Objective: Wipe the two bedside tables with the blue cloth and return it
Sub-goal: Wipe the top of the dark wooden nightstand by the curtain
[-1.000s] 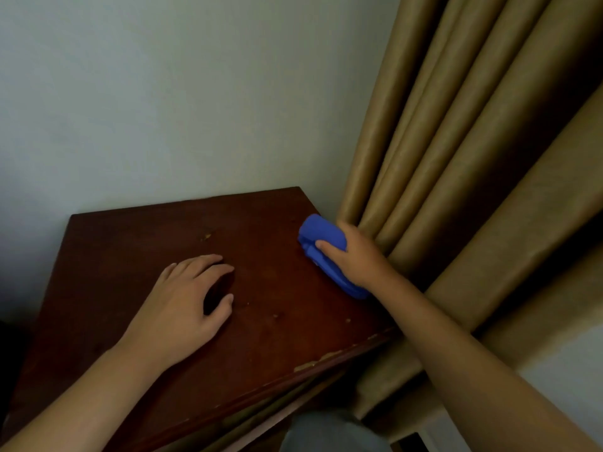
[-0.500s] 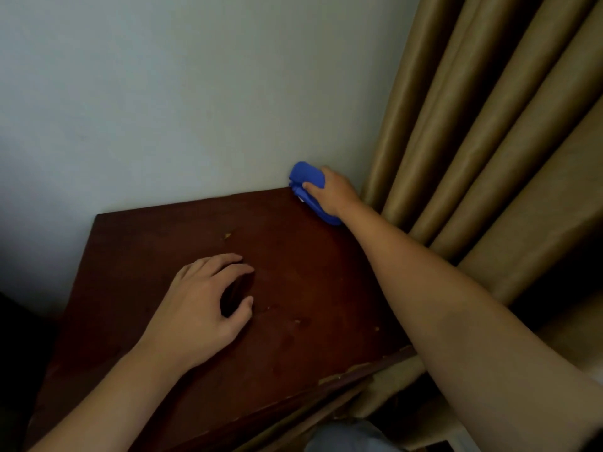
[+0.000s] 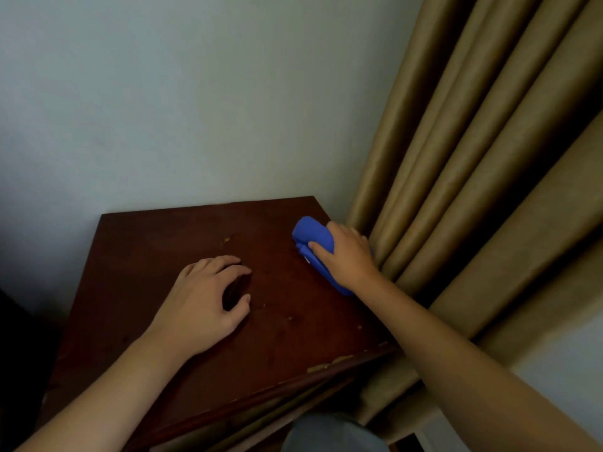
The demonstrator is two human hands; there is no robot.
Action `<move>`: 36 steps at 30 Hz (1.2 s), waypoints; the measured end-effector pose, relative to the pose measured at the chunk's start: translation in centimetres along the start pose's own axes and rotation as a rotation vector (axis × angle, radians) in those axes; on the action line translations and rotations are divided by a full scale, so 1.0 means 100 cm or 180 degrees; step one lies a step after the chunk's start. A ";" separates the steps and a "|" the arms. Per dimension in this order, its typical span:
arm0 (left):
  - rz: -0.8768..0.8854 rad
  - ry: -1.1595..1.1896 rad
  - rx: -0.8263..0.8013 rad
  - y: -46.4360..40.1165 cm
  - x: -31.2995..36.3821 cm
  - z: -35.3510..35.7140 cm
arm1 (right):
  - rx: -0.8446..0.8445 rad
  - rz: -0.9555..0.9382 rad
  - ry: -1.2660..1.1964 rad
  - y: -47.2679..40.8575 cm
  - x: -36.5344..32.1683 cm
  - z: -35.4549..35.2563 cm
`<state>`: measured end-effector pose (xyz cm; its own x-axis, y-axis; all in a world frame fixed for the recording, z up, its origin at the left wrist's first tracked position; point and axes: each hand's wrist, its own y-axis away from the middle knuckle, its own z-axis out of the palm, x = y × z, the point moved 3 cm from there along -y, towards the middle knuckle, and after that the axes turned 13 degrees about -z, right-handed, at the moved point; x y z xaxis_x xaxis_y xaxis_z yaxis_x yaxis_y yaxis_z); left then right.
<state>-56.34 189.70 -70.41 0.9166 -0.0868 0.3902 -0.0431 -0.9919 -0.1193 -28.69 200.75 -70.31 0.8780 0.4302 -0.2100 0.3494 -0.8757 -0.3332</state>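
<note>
At the bottom edge a patch of grey clothing [image 3: 329,433] shows between the two bare forearms. The left hand [image 3: 202,305] lies palm down on the dark red-brown worktop [image 3: 137,256], fingers [image 3: 225,264] loosely curled and grasping nothing, thumb tip touching the wood. The near edge of the worktop is chipped, with pale flecks across its surface. Farther on, the right hand [image 3: 346,252] presses the cloth [image 3: 311,236] against the worktop near its right rear corner, fingers closed over it (thumb laid across the top). The cloth is bright blue, bunched into a thick rounded wad that sticks out ahead of and below the hand. Just beside it hang tan curtain [image 3: 473,158] folds, and behind stands a pale wall [image 3: 195,109].
</note>
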 end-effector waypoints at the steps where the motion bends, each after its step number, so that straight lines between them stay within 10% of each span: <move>1: -0.0001 0.0003 -0.0006 0.000 0.000 0.000 | 0.0002 -0.0029 0.0023 0.009 -0.006 -0.001; 17: -0.0933 -0.0146 0.0311 0.103 -0.084 -0.049 | -0.0383 -0.1050 -0.0158 0.034 -0.161 0.026; 36: -0.1018 0.0170 0.0608 0.103 -0.087 -0.047 | -0.0280 -0.1646 -0.0716 -0.179 -0.298 0.129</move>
<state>-66.63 179.77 -70.73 0.8496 0.2150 0.4817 0.3215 -0.9350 -0.1498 -65.32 206.44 -69.97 0.4975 0.8354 -0.2336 0.7496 -0.5496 -0.3688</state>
